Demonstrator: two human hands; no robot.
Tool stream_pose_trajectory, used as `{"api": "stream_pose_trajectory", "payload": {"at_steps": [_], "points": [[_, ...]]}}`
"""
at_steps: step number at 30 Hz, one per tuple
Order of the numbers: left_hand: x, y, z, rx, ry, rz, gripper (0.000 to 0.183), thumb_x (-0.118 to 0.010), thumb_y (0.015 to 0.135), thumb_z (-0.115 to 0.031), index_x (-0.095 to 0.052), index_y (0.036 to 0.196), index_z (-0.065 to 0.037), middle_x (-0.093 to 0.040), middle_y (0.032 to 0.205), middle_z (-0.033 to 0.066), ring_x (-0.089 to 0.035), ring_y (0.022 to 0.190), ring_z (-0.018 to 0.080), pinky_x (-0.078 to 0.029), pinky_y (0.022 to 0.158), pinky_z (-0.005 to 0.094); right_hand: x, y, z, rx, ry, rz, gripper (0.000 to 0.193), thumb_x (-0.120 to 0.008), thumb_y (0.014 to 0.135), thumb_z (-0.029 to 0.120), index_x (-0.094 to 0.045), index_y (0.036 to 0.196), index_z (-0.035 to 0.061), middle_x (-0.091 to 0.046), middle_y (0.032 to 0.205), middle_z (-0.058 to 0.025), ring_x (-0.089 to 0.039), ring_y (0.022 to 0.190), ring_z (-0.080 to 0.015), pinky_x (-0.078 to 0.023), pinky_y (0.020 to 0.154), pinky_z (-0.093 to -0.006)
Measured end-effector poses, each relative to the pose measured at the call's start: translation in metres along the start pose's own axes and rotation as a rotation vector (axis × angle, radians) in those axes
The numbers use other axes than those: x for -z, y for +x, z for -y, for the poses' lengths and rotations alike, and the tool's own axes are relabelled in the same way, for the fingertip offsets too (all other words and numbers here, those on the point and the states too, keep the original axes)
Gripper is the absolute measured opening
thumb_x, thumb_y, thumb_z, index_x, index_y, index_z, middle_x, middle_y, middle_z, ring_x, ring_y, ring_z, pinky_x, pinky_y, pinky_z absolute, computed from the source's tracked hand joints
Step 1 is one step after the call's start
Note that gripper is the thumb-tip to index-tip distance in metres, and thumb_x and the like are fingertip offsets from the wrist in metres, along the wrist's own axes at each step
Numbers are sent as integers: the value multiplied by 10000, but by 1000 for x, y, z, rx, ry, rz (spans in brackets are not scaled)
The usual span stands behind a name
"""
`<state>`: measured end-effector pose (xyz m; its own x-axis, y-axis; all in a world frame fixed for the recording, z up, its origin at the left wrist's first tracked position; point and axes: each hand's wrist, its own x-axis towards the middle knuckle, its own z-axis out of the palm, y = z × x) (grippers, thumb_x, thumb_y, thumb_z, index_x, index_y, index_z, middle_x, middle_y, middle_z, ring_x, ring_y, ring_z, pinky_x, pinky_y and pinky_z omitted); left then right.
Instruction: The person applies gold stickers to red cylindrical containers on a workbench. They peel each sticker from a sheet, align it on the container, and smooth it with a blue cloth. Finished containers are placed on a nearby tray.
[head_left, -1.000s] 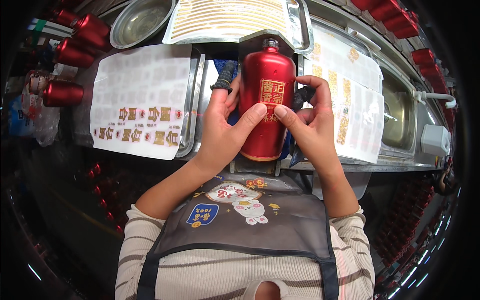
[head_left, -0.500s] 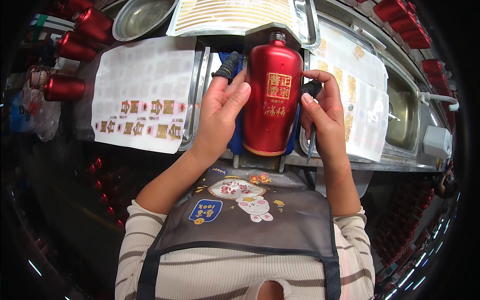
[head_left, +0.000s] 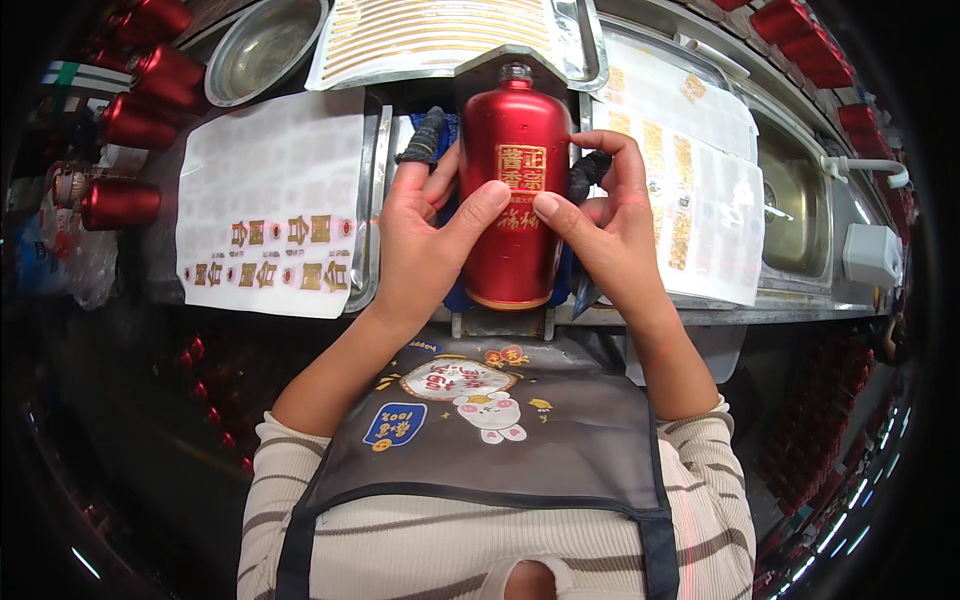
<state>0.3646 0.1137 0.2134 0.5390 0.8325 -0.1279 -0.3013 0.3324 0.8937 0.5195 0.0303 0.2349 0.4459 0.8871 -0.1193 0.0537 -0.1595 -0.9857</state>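
A glossy red bottle (head_left: 512, 270) leans neck-away in an angled metal holder (head_left: 470, 78) in front of me. A gold square decal (head_left: 522, 165) with smaller gold characters below it is on its face. My left hand (head_left: 420, 225) is closed around the bottle's left side, thumb pressed on the lower characters. From the right, my right hand (head_left: 620, 230) does likewise, its thumb close to the other. Dark finger covers (head_left: 425, 135) show on both hands. Below my right palm a dark pointed tool (head_left: 584, 296) sticks out, mostly hidden.
On the left lies a white decal sheet (head_left: 270, 160) on a metal tray; another sheet (head_left: 715, 230) with gold decals is on the right. A metal bowl (head_left: 265, 55) and a gold-striped sheet (head_left: 400, 40) stand behind. Far right are a sink (head_left: 800, 220) and tap (head_left: 870, 170).
Both thumbs have come in from the bottle's sides onto the characters on its front. The view has shifted slightly, and the pointed tool is now more hidden beneath my right hand.
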Motion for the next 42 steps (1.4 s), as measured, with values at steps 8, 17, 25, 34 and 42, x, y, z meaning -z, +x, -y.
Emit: {"api": "stream_pose_trajectory", "payload": {"at_steps": [8,17,25,34,42], "points": [[10,0,2,22,-91,-9,329,-737,910,-145,-440,945,-7,-525,1404,268,-555,1190,143,-496,961,287,-2,-1,-2,1,134,-10,539,-724,881,132,-415,1311,29,-528,1055,-84,-574,622,-16,-435,530,-160],[7,-4,8,-76,136,33,369,-737,902,-108,-462,1084,58,-495,1421,276,-544,1229,185,-459,1030,328,-6,-4,8,6,-86,-41,566,-745,866,176,-412,1293,13,-585,1015,-108,-547,592,-26,-408,490,-183],[2,-2,4,-53,24,20,335,-700,931,-105,-453,1089,57,-518,1404,250,-559,1190,167,-490,986,305,-6,1,5,19,-38,-68,520,-746,873,226,-434,1232,15,-607,895,-71,-512,549,-34,-381,462,-205],[-9,4,-6,-9,12,0,370,-696,932,-95,-461,1162,73,-572,1342,227,-593,1135,146,-510,954,282,-7,8,7,23,-93,-88,388,-723,913,167,-461,1177,58,-491,879,21,-457,649,37,-354,511,-136],[-4,5,0,-19,7,-7,323,-715,924,-113,-424,960,22,-553,1354,278,-584,1146,153,-532,912,276,-6,7,7,33,-15,-87,433,-731,896,192,-451,1189,41,-543,936,-49,-483,580,-2,-366,471,-173]]}}
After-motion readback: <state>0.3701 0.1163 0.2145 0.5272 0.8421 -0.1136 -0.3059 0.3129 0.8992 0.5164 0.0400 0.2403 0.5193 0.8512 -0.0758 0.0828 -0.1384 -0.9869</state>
